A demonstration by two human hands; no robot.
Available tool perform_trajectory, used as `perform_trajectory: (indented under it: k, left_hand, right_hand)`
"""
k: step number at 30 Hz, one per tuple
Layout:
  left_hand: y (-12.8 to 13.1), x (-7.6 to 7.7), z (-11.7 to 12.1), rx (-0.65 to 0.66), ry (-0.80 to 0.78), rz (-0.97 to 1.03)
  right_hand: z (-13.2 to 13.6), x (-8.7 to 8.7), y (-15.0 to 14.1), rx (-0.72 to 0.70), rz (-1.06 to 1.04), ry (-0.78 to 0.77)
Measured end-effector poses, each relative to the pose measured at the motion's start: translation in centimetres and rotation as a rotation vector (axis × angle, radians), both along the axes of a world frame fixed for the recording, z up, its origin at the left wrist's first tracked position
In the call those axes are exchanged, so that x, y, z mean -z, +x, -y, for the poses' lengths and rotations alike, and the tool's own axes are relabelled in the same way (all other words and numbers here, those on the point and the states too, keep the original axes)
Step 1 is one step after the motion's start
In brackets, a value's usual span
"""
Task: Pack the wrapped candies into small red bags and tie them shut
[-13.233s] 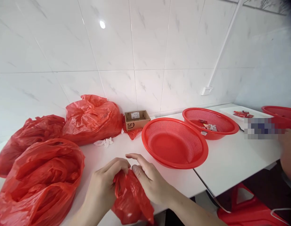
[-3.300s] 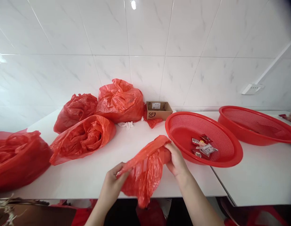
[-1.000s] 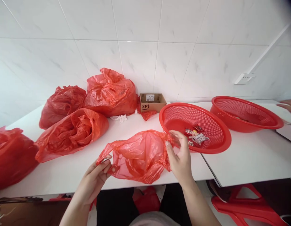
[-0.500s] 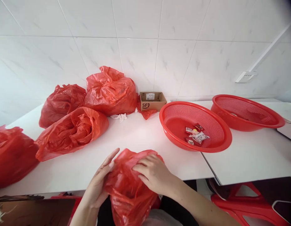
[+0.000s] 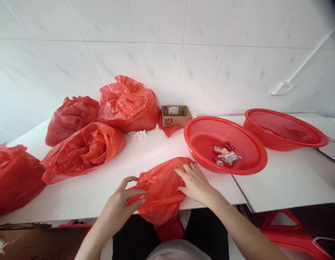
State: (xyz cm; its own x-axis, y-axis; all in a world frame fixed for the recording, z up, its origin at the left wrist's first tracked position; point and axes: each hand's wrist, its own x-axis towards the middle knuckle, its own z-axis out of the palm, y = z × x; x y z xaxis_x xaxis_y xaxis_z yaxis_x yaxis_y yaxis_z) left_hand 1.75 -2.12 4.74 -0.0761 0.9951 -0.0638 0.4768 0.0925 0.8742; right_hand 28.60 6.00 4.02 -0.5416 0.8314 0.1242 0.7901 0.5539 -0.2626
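A crumpled red plastic bag [image 5: 162, 187] lies at the front edge of the white table, its lower part hanging over the edge above my lap. At its left side is my left hand [image 5: 121, 198], fingers curved and apart, the tips touching the film. My right hand [image 5: 194, 182] rests on the bag's upper right part with the fingers spread and palm down. Just beyond it stands a red perforated plastic basket [image 5: 194, 155]. Several small snack packets [image 5: 229, 157], red and white, lie in that basket.
Full red bags stand at the left: a tied one [image 5: 129, 104], one behind [image 5: 71, 119], an open one [image 5: 86, 153] and one at the edge [image 5: 15, 180]. A small cardboard box [image 5: 176, 117] and white crumpled gloves or tissue [image 5: 138, 134] lie behind. Another basket [image 5: 275, 144] stands right.
The red bag, held stretched and then upright between my hands, now lies flatter on the table edge. Earlier the near basket stood without packets in it.
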Motion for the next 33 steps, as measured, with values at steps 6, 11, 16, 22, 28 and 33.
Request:
perform_trajectory:
  k: [6, 11, 16, 22, 28, 33]
  left_hand:
    - [2.5, 1.3, -0.6, -0.021, 0.063, -0.040]
    - [-0.7, 0.8, -1.2, -0.277, 0.264, 0.000]
    - [-2.3, 0.1, -1.1, -0.323, 0.261, -0.112]
    - [-0.5, 0.4, -0.1, -0.234, 0.079, -0.157]
    - [-1.1, 0.1, 0.2, -0.272, 0.032, -0.070]
    - [-1.2, 0.3, 0.1, -0.287, 0.004, 0.044]
  right_hand:
    - [2.7, 0.2, -2.6, -0.189, -0.262, -0.076]
    - [2.9, 0.8, -1.9, -0.117, 0.019, -0.332]
    - [1.5, -1.0, 0.0, -0.060, -0.054, -0.460]
    - [1.3, -5.1, 0.8, -0.248, -0.446, -0.291]
    - [-1.3, -6.9, 6.2, 0.216, -0.222, 0.020]
    - [-1.6, -5.3, 6.5, 0.328, 0.206, -0.126]
